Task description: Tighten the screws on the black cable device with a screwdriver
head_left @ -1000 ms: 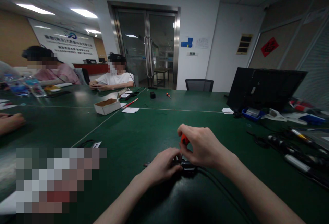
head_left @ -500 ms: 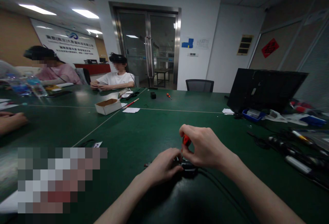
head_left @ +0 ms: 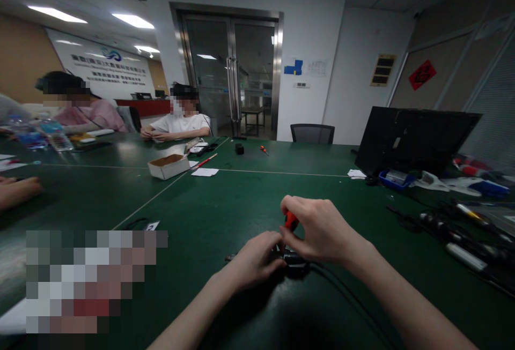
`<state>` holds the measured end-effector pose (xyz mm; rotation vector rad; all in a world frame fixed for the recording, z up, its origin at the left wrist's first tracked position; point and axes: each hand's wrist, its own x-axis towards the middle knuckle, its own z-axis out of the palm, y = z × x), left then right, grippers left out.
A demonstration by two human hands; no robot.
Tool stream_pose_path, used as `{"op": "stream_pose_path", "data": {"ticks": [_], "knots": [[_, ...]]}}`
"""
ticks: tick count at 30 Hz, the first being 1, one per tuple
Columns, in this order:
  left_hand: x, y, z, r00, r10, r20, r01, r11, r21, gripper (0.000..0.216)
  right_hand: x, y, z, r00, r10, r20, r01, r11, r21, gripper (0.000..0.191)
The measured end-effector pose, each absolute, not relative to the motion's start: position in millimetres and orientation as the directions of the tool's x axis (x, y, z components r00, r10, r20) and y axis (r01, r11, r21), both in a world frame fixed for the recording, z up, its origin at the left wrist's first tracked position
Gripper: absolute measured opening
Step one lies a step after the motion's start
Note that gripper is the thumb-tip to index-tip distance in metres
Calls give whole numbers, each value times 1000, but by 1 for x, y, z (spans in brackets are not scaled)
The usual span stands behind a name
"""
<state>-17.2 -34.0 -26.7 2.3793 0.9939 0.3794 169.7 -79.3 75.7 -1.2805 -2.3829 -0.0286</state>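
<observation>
My right hand (head_left: 316, 226) grips the orange-red and black handle of a small screwdriver (head_left: 290, 220), which stands roughly upright with its tip pointing down. Beneath it lies a black device (head_left: 295, 261) with a glossy body, and a black cable (head_left: 341, 288) runs from it toward the lower right. My left hand (head_left: 257, 256) is closed around the device's left end, thumb and fingers close to the screwdriver's lower end. Past that hand, a small dark end piece (head_left: 230, 258) sticks out on the left. The screwdriver's tip is hidden by my fingers.
On the green table (head_left: 241, 200) stands a white open box (head_left: 167, 168). A second orange screwdriver (head_left: 264, 150) and a black block (head_left: 240, 149) lie at the back. To the right are a monitor (head_left: 414, 141), a blue tray (head_left: 396, 179) and tangled cables (head_left: 450, 232). People sit at the left.
The screwdriver handle has turned slightly in my right hand, and those fingers have shifted a little. My left hand and the device stay in place.
</observation>
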Motion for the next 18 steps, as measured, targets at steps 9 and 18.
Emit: {"op": "stream_pose_path", "data": {"ticks": [9, 18], "knots": [[-18, -32, -29, 700, 712, 49, 563, -593, 575, 22, 169, -77, 71, -448, 807, 385, 825, 539, -170, 16], [-18, -32, -30, 698, 714, 51, 564, -593, 575, 17, 169, -78, 75, -450, 803, 392, 844, 526, -108, 21]]}}
